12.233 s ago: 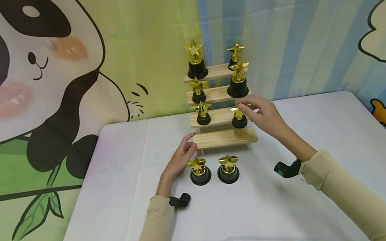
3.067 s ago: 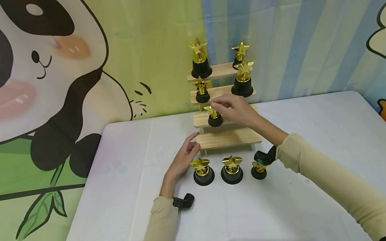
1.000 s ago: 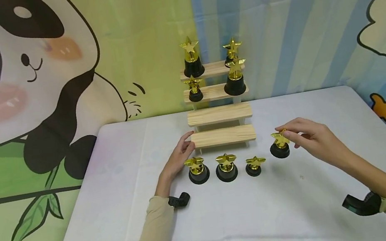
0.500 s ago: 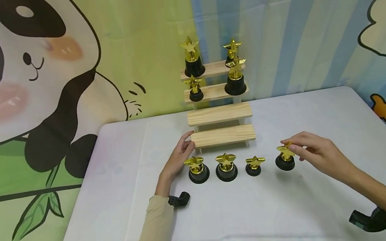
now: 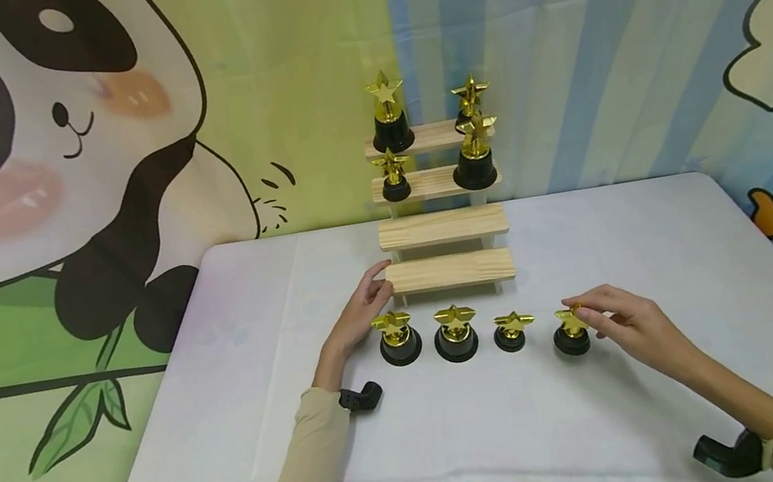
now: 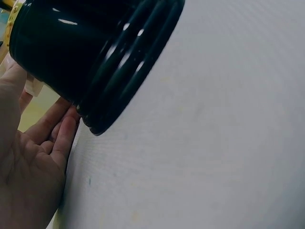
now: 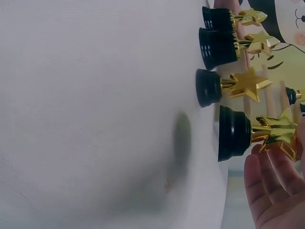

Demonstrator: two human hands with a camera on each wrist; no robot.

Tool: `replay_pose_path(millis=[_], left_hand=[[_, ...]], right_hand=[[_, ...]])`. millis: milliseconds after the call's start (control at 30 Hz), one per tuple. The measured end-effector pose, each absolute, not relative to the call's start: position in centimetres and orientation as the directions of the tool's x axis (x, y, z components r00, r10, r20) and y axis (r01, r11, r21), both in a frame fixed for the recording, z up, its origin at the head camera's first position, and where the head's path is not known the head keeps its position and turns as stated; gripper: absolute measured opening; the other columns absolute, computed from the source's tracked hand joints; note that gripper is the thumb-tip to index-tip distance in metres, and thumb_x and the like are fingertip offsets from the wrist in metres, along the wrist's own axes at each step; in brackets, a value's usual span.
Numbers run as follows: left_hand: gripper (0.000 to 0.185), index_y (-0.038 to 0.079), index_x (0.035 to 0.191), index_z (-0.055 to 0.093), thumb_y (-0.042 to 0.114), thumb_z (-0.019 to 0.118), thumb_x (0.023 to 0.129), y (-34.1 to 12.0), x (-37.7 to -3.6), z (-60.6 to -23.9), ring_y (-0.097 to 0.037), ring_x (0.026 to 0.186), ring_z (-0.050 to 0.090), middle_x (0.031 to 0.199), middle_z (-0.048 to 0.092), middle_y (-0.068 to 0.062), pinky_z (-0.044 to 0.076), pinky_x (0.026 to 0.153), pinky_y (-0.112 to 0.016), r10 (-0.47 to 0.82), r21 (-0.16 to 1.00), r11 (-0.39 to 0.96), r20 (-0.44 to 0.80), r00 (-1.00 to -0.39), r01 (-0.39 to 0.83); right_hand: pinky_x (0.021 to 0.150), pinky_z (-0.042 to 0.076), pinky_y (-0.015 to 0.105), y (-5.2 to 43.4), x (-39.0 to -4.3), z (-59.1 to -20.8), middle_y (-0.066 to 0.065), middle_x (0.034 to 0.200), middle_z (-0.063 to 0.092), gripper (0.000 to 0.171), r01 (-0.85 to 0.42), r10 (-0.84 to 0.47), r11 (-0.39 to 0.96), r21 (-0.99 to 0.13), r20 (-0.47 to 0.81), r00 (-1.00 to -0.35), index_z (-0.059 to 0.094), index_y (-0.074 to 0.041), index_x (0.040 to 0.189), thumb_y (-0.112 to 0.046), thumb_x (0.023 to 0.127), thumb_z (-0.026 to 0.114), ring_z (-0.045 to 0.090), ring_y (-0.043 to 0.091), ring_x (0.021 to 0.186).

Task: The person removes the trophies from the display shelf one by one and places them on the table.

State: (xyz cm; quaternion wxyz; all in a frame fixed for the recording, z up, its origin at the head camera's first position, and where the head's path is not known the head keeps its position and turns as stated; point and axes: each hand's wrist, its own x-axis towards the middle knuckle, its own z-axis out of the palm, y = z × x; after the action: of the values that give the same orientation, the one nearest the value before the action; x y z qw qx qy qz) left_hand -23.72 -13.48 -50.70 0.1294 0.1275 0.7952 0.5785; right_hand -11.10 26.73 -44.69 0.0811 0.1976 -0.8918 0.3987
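White-clothed table [image 5: 465, 448] before cartoon panda backdrop [image 5: 40, 161]; right fingers [image 5: 590, 311] pinching star trophy [image 5: 571, 331].

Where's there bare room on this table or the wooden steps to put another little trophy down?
The two lowest steps are bare. So is the white table in front of the trophy row, and out to both sides. It is crowded on the top two steps, which hold four trophies, and along the row, between the left hand and the right hand.
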Motion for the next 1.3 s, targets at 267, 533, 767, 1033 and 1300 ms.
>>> replay_pose_path(millis=[267, 533, 767, 1033, 1300], left_hand=[[0.050, 0.033, 0.149, 0.031, 0.042, 0.045, 0.102, -13.5, -23.6, -50.6, -0.034, 0.129, 0.052, 0.135, 0.055, -0.020, 0.037, 0.110, -0.054, 0.356, 0.951, 0.303, -0.057, -0.933, 0.057], [0.048, 0.035, 0.148, 0.032, 0.043, 0.045, 0.102, -13.4, -23.7, -50.6, -0.033, 0.130, 0.052, 0.136, 0.055, -0.017, 0.037, 0.110, -0.053, 0.348, 0.950, 0.310, -0.071, -0.935, 0.043], [0.049, 0.036, 0.148, 0.031, 0.044, 0.045, 0.102, -13.4, -23.6, -50.5, -0.033, 0.130, 0.052, 0.137, 0.055, -0.017, 0.038, 0.109, -0.053, 0.348, 0.946, 0.320, -0.072, -0.935, 0.046], [0.050, 0.033, 0.149, 0.032, 0.045, 0.045, 0.101, -13.5, -23.8, -50.5, -0.034, 0.129, 0.052, 0.135, 0.055, -0.019, 0.037, 0.109, -0.055, 0.349, 0.951, 0.305, -0.063, -0.935, 0.049], [0.051, 0.036, 0.148, 0.031, 0.048, 0.045, 0.100, -13.6, -23.8, -50.5, -0.033, 0.129, 0.052, 0.137, 0.055, -0.017, 0.037, 0.110, -0.054, 0.347, 0.948, 0.315, -0.084, -0.934, 0.032]], right_hand=[[0.060, 0.054, 0.022, 26.7, -11.2, -46.1, 0.004, 0.106, 0.067, 0.025, -0.394, -0.286, 0.611, -0.687, 0.272, -0.919, 0.068, -0.007, 0.120, -0.007, 0.096, 0.059, 0.059, 0.000, 0.082], [0.052, 0.050, 0.025, 26.6, -11.0, -46.6, 0.007, 0.108, 0.066, 0.026, -0.361, -0.268, 0.602, -0.713, 0.245, -0.932, 0.068, -0.009, 0.120, -0.008, 0.096, 0.060, 0.059, 0.009, 0.072], [0.055, 0.052, 0.023, 26.7, -11.0, -47.0, 0.005, 0.107, 0.066, 0.027, -0.383, -0.272, 0.591, -0.710, 0.271, -0.923, 0.068, -0.009, 0.120, -0.004, 0.094, 0.061, 0.059, 0.006, 0.074], [0.057, 0.052, 0.022, 27.0, -10.5, -47.1, 0.006, 0.107, 0.066, 0.027, -0.376, -0.277, 0.596, -0.710, 0.257, -0.926, 0.067, -0.008, 0.121, -0.005, 0.094, 0.061, 0.060, 0.006, 0.071], [0.059, 0.054, 0.022, 27.7, -10.3, -46.6, 0.008, 0.110, 0.066, 0.028, -0.354, -0.271, 0.638, -0.684, 0.230, -0.935, 0.064, -0.006, 0.124, -0.010, 0.097, 0.058, 0.061, 0.003, 0.077]])
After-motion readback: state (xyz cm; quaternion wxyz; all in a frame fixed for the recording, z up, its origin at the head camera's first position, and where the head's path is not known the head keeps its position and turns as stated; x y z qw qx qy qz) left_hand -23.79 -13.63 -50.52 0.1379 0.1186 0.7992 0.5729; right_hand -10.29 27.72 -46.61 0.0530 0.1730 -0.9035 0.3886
